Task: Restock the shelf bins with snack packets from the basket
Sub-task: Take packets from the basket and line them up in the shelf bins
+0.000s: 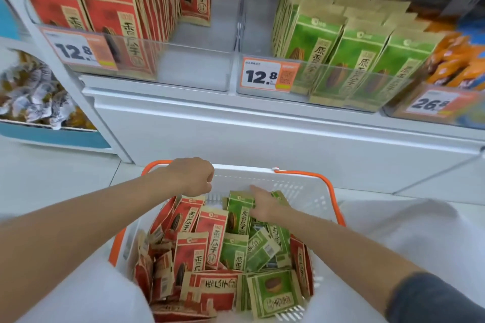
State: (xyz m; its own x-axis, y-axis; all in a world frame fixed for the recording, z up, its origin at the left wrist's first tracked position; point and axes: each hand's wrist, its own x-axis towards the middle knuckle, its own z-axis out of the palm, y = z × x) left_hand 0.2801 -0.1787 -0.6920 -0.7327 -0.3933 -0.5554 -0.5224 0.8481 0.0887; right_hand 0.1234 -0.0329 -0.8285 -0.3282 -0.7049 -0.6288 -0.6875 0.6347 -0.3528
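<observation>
A white basket (296,191) with orange handles sits low in front of me, filled with several red packets (212,233) and green packets (262,246). My left hand (193,176) is curled into a fist at the basket's far left corner, where the orange handle (154,166) runs in under it. My right hand (265,204) reaches into the far side of the basket and grips an upright green packet (240,215) by its top. Above stand a clear bin of red packets (183,46) and a clear bin of green packets (372,76).
The red bin has bare floor on its right half (199,68), the green bin on its left side (258,31). Price tags reading 12.8 (265,76) hang on both. An orange-snack bin (456,65) stands at right, a wrapped-sweets tub (34,94) at left, and a white shelf base (236,139) below.
</observation>
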